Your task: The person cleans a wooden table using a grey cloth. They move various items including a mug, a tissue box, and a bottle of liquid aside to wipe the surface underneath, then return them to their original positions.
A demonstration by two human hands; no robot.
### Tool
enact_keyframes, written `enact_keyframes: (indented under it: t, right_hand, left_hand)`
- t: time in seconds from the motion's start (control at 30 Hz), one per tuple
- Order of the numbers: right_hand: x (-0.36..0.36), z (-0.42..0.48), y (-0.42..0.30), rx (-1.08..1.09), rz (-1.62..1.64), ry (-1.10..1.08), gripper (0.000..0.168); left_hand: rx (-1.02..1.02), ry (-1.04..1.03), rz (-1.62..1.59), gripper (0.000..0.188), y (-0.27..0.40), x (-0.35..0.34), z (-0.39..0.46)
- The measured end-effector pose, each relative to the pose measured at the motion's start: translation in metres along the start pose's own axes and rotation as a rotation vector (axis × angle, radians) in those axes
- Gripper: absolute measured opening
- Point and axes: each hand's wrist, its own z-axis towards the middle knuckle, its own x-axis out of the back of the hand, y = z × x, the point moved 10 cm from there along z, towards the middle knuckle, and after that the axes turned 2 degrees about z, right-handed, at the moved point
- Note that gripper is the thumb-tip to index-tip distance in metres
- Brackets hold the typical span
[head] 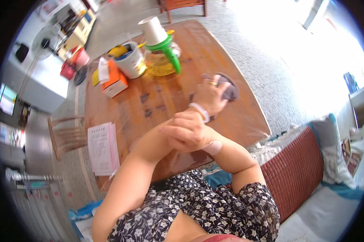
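Note:
My left hand [211, 92] reaches across the wooden table [133, 127] with its fingers spread over a dark cloth [230, 90], which is bunched under the palm and fingertips. A ring sits on one finger and a pale bracelet [201, 110] is around that wrist. My right hand [185, 133] is curled into a fist in front of my left forearm, with nothing visible in it. Whether the fist touches the forearm I cannot tell. Around the right wrist is a pale band [213, 148].
Farther back stand a clear jug [160, 65] with green handle and yellow contents, a white cup [153, 30] on top, a white bucket [130, 62] holding items and an orange tissue box [113, 79]. Printed papers [102, 148] overlap the left edge, near a wooden chair [68, 136]. A bench [293, 166] adjoins the right.

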Motion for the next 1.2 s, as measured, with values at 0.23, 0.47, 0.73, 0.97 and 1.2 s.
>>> enact_keyframes:
  t: [0.23, 0.47, 0.73, 0.97, 1.2]
  right_hand:
    - [0.011, -0.005, 0.011, -0.145, -0.099, -0.034, 0.033]
    - [-0.032, 0.003, -0.038, 0.065, 0.134, -0.260, 0.037]
    - [-0.010, -0.005, -0.002, -0.159, 0.005, -0.097, 0.032]
    - [-0.012, -0.008, 0.023, -0.309, -0.021, -0.058, 0.023]
    - [-0.020, -0.021, 0.046, -0.496, -0.070, -0.128, 0.019]
  left_hand:
    - [-0.484, -0.223, -0.327, 0.045, 0.058, -0.024, -0.017]
    - [-0.280, -0.222, -0.115, 0.035, 0.005, 0.004, -0.109]
    - [0.053, -0.208, 0.104, 0.057, -0.060, 0.157, -0.225]
    - [0.565, 0.031, 0.359, 0.052, -0.204, 0.222, -0.283]
    - [0.865, 0.077, 0.462, 0.051, -0.346, 0.234, -0.263]
